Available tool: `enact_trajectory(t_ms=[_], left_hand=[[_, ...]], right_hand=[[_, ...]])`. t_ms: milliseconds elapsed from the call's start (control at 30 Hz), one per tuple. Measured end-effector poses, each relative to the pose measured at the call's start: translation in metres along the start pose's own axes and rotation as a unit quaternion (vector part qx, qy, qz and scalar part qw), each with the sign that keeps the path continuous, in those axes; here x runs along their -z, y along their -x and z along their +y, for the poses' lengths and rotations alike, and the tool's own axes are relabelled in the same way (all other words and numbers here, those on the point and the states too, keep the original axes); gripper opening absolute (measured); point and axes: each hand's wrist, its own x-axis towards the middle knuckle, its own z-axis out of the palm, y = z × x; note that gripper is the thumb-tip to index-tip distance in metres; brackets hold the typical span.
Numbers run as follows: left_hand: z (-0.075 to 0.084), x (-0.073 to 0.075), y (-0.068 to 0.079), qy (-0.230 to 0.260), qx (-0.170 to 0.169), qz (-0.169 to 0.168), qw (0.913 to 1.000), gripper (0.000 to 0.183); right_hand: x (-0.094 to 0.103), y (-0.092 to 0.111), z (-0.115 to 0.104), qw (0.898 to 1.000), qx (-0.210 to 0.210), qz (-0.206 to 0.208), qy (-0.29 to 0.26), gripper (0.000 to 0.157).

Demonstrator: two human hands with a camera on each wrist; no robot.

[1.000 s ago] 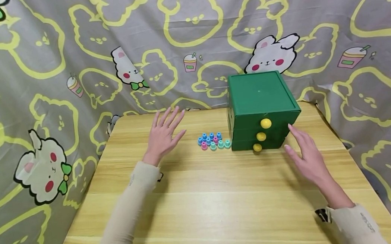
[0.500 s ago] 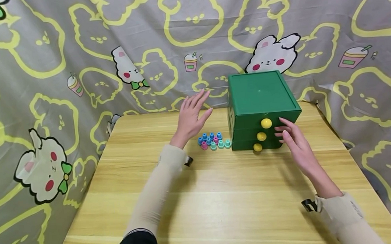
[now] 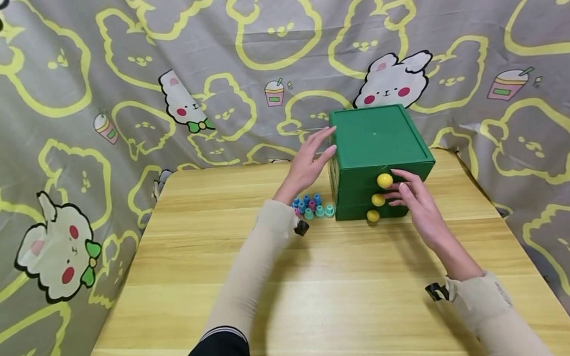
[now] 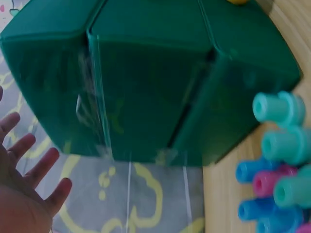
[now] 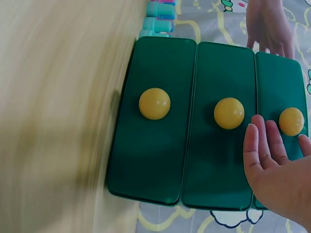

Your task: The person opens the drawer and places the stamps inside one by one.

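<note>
A green three-drawer box (image 3: 379,138) stands on the table with a round yellow knob on each drawer front. My left hand (image 3: 305,169) is beside the box's upper left edge, fingers extended; in the left wrist view its spread fingers (image 4: 43,167) show off the box's side. At the front, my right hand (image 3: 421,206) reaches toward the top knob (image 3: 385,180), thumb and fingers loosely bent with nothing between them. The right wrist view shows its fingertips close to that knob (image 5: 291,121) and the middle knob (image 5: 229,113). The bottom knob (image 5: 154,103) is farther off.
Several small peg-like pieces in teal (image 3: 319,212), blue (image 3: 317,199) and pink stand left of the box, partly hidden behind my left wrist. The wooden table (image 3: 321,295) backs onto a grey patterned curtain (image 3: 237,34).
My left hand has moved right, from the open table to the box's left side. My right hand has moved left across the drawer fronts to the top knob. The box has stayed put.
</note>
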Motion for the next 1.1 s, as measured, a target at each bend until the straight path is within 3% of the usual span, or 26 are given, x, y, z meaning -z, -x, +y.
enact_trajectory(t_ms=[133,367,733,1100], left_hand=[[0.007,-0.01,-0.008,0.023,0.012,-0.023,0.9994,0.053],[0.008,-0.019,-0.017,0.016,0.029,-0.022,0.9992,0.053],[0.005,-0.006,-0.021,0.043,0.033,-0.065,0.9964,0.05],[0.005,-0.009,-0.02,0.052,0.041,-0.059,0.9961,0.048]], right_hand=[[-0.005,-0.005,0.0,1.0,0.005,-0.001,-0.027,0.043],[-0.012,-0.009,0.002,0.998,0.012,0.004,-0.067,0.039],[-0.019,-0.014,0.002,0.996,0.007,0.033,-0.086,0.034],[-0.024,-0.015,0.007,0.995,0.014,0.065,-0.079,0.033]])
